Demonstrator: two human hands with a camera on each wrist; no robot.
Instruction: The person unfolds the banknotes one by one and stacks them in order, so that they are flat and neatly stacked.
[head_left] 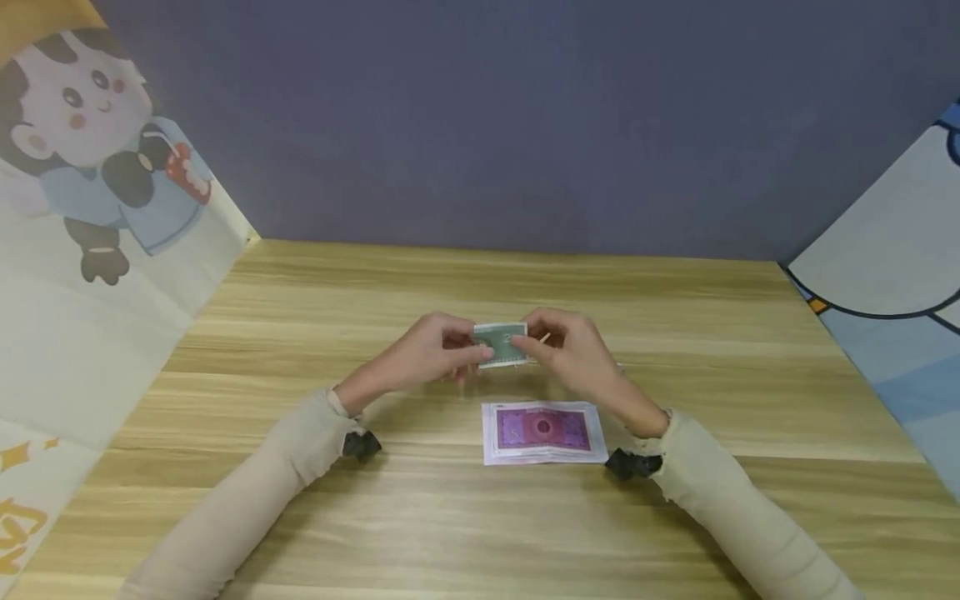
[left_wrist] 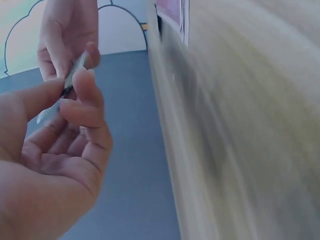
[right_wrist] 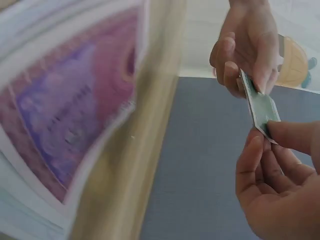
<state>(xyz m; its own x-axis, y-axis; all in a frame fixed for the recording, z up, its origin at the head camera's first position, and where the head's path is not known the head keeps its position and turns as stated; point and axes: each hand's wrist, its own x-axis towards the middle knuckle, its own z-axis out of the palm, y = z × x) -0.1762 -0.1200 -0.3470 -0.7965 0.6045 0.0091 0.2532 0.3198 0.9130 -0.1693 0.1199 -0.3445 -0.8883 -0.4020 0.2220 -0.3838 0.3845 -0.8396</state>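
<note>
A small green banknote with a white border (head_left: 501,340) is held up between both hands over the wooden table. My left hand (head_left: 435,350) pinches its left end, thumb on the printed face and fingers behind. At the other end, my right hand (head_left: 573,350) pinches it the same way, its thumb beside a printed "2". In the right wrist view the green note (right_wrist: 260,105) looks thin and stretched flat between the two hands. Nearer my body, a stack of purple and pink notes with white margins (head_left: 543,433) lies on the table, just below the right hand.
The wood-grain table (head_left: 420,533) runs back to a dark blue-grey wall (head_left: 525,125). Cartoon-printed panels stand along the left side (head_left: 45,317) and the right side (head_left: 892,225). Black wrist pieces (head_left: 362,446) sit under both sleeves, the right one close to the stack.
</note>
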